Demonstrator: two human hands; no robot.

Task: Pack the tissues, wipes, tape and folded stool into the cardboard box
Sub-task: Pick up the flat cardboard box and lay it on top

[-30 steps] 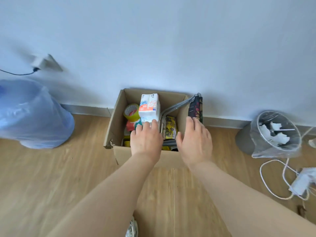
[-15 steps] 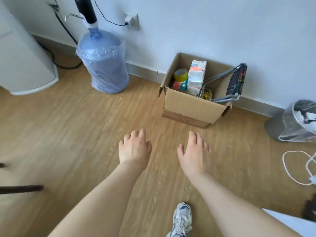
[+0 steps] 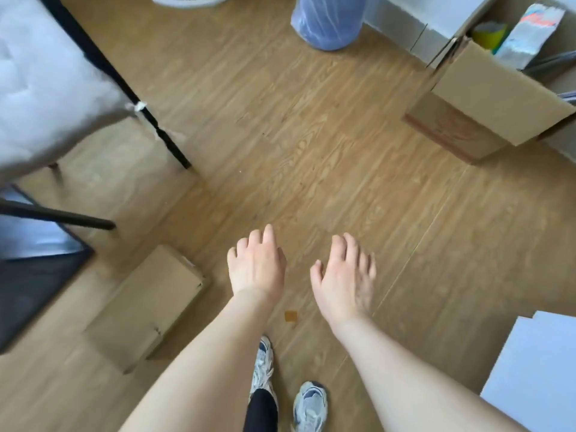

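Both hands are hanging empty over the floor (image 3: 311, 145), palms down. Left hand (image 3: 257, 265) is sitting at 6 o'clock with fingers loosely curled; right hand (image 3: 344, 279), just beside it, is showing fingers relaxed and slightly spread. The box (image 3: 486, 88) is standing open at 2 o'clock, well apart from both hands. Inside it the tape (image 3: 487, 34) and tissues (image 3: 530, 29) are showing above the rim. A flat carton (image 3: 146, 304) is lying at 8 o'clock.
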